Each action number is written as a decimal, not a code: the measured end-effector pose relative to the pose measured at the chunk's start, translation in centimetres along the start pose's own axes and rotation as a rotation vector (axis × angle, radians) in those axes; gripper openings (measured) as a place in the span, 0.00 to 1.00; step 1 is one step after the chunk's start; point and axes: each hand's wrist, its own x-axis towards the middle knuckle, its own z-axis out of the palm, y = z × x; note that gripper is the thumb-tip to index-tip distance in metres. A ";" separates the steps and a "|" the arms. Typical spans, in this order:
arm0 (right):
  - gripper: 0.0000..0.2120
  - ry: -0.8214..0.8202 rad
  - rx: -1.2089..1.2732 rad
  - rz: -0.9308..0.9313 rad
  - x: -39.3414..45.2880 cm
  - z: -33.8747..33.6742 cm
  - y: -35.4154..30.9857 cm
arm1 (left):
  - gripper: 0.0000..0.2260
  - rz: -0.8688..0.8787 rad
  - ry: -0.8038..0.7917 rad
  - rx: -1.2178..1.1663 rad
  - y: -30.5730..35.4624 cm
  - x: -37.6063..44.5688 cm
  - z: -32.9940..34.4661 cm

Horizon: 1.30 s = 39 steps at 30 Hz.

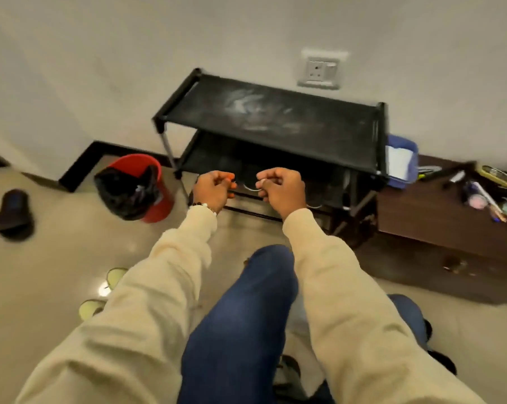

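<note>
The black shoe rack (275,118) stands against the wall, with its dusty top shelf at 12 o'clock from both hands. The left hand (214,189) and right hand (281,189) hover side by side before its lower shelf, fingers curled, likely poised to take the frame. Blur hides whether they pinch anything. A red bin (159,207) sits at the rack's 9 o'clock and a blue tub (409,147) at 3. No writing is legible.

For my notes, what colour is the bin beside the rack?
The bin is red, lined with a black bag; head view.
</note>
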 end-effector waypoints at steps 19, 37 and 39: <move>0.10 -0.976 -0.697 0.387 -0.6 35.2 18.5 | 0.09 -0.870 0.410 -0.112 -35.4 1.0 -21.3; 0.32 -1.446 -0.834 0.281 -4.5 39.4 29.1 | 0.15 -1.324 0.420 0.022 -45.0 2.6 -17.3; 0.29 -1.404 -0.802 0.266 -4.2 39.0 27.7 | 0.15 -1.304 0.459 0.115 -43.3 2.6 -17.7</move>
